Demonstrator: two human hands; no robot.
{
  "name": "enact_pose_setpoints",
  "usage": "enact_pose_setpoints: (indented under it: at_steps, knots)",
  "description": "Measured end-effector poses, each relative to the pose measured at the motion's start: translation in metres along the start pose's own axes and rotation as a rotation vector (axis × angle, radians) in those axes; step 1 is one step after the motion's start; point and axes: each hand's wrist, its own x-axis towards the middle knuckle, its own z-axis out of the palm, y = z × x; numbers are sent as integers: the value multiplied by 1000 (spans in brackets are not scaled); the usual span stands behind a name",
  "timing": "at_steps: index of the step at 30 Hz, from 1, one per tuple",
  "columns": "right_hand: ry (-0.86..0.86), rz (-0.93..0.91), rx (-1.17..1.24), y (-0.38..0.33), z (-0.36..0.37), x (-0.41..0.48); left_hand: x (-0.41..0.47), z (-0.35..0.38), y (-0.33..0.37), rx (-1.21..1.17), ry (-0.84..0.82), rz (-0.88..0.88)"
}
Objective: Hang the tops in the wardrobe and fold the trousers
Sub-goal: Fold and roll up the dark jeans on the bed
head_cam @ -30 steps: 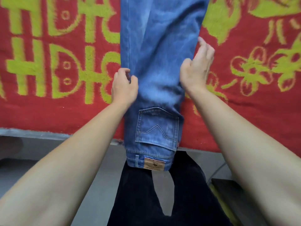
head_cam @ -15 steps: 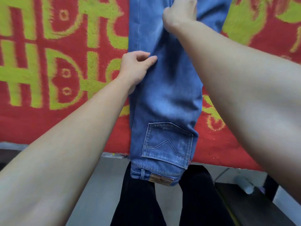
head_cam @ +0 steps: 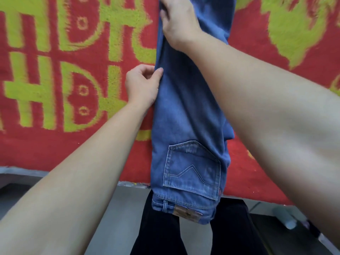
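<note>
— Red blanket (head_cam: 55, 148) with big yellow-green figures fills the background. What lies on it?

— One pair of blue jeans (head_cam: 187, 116), folded leg on leg into a narrow strip that runs straight away from the person and out of the top of the picture.

— And the hands?

— The left hand (head_cam: 141, 85) pinches the strip's left edge about halfway up. Its thumb lies on top of the denim and the other fingers are curled at the edge. The right hand (head_cam: 177, 24) rests on the denim further up, near the top of the picture, and its forearm crosses over the right side of the strip.

— Does the right one grip the cloth?

— I cannot tell. Its fingers run out of the picture, so only the back of the hand and the thumb by the left edge show.

— Which end is nearest?

— The waistband. The back pocket (head_cam: 191, 172) faces up with a zigzag stitch across it, and a brown leather patch (head_cam: 187, 215) sits on the waistband just below. That end hangs past the blanket's near edge.

— What shows beneath it?

— The person's legs in black trousers (head_cam: 158, 229), with grey floor (head_cam: 114, 218) between and beside them. Low at the right there is a pale, blurred object (head_cam: 287, 218) that I cannot make out.
</note>
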Motion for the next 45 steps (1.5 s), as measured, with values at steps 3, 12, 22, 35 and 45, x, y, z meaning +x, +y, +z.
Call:
enact_pose_setpoints:
  at_steps: [3, 12, 22, 35, 45]
  knots:
    - [-27, 145, 129, 4, -12, 10, 3, 3, 1, 159, 31, 86]
    - [274, 166, 127, 24, -77, 60, 90, 20, 67, 374, 100, 341]
    - [414, 447, 67, 24, -131, 191, 200, 34, 165, 751, -204, 347]
    - [742, 505, 259, 56, -170, 251, 223, 18, 175, 959, -378, 331]
    - [624, -209, 140, -18, -137, 291, 225, 16, 175, 916, -347, 349]
